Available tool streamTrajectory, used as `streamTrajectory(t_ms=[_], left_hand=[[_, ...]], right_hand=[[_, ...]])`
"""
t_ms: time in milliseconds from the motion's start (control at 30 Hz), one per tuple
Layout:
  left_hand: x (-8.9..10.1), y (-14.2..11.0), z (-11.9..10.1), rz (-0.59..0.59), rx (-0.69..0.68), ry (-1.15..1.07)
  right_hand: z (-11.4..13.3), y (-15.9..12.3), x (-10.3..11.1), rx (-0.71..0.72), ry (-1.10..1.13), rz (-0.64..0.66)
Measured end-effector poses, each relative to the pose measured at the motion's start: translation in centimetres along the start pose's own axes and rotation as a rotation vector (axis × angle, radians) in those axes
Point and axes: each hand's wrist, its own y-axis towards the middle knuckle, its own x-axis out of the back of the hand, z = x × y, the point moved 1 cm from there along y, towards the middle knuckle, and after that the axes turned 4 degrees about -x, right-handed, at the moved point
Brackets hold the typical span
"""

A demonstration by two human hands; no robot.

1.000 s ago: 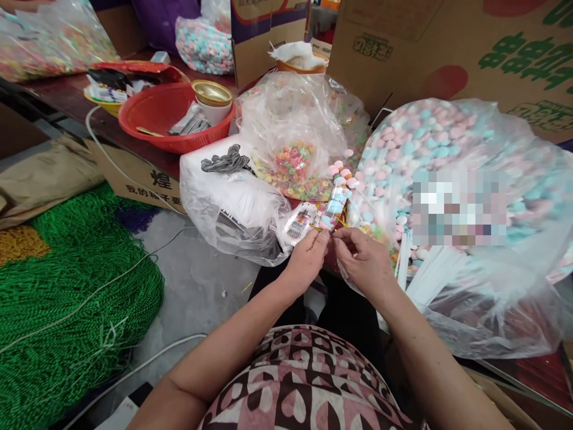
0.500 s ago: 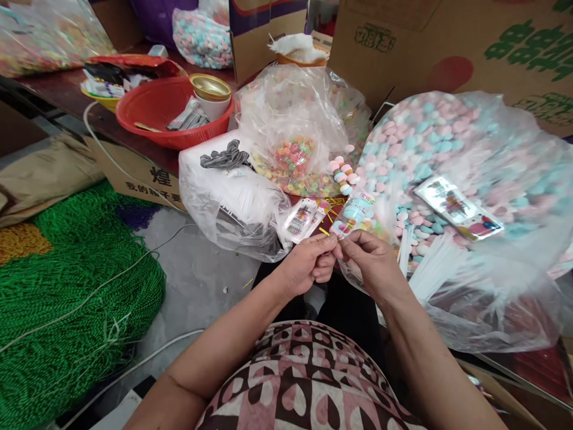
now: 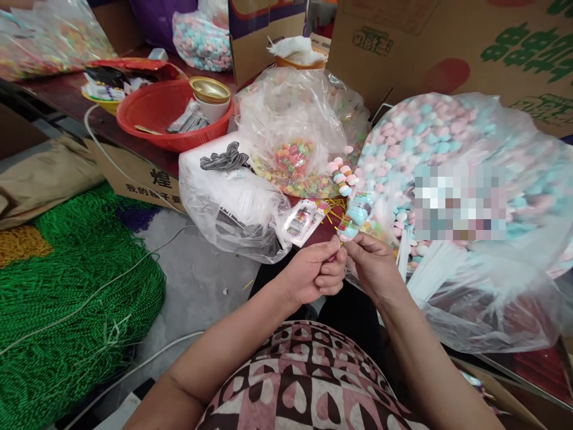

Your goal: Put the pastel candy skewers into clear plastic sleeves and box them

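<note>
My left hand (image 3: 313, 272) and my right hand (image 3: 373, 266) meet in front of me, fingers pinched together on the lower end of a small clear packet of pastel candies (image 3: 356, 215) that points up and away. A printed label card (image 3: 302, 220) lies on the table just beyond my left hand. A short row of loose pink and blue candies (image 3: 342, 173) sits above the packet. Thin yellow twist ties (image 3: 333, 209) are scattered near the card.
A big clear bag of pink and blue candies (image 3: 447, 137) fills the right. A bag of multicoloured ring candies (image 3: 295, 158) and a white bag (image 3: 233, 197) lie ahead. A red basin (image 3: 156, 110) stands at back left, cardboard boxes (image 3: 447, 42) behind, green beads (image 3: 76, 286) on the floor.
The candy packet has swung from left of my hands to above my right hand. My hands have drawn slightly nearer to me and closed tighter on the packet's end.
</note>
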Motion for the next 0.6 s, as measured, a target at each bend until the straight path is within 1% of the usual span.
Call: streamTrajectory(t_ms=[67,100,167,233,300,367,467,533,600], left_hand=[[-0.1,0.2,0.0,-0.115,-0.116,0.063],[-0.1,0.3,0.1,-0.165,-0.175,0.096],[0.0,0.6,0.2,-0.229,-0.267,0.159],[0.3,0.7,0.3,-0.245,-0.315,0.239],[0.5,0.8,0.5,-0.232,-0.346,0.351],[0.7,0.7,0.6,-0.218,-0.369,0.472],[0.7,0.3,0.7,-0.236,-0.391,0.666],[0.6,0.0,0.6,-0.265,-0.427,0.782],[0.3,-0.3,0.2,-0.252,-0.482,0.789]], right_hand=[[0.3,-0.2,-0.2,0.194,-0.245,-0.122],[0.4,-0.3,-0.3,0.277,-0.358,-0.162],[0.7,-0.5,-0.5,0.376,-0.496,-0.196],[1.0,-0.6,-0.6,0.404,-0.525,-0.177],[1.3,-0.8,-0.6,0.398,-0.535,-0.134],[1.7,-1.1,-0.5,0.387,-0.564,-0.122],[2.4,-1.9,-0.6,0.391,-0.666,-0.185],[2.8,-2.5,-0.9,0.444,-0.750,-0.243],[3.1,-3.1,-1.3,0.528,-0.810,-0.269]])
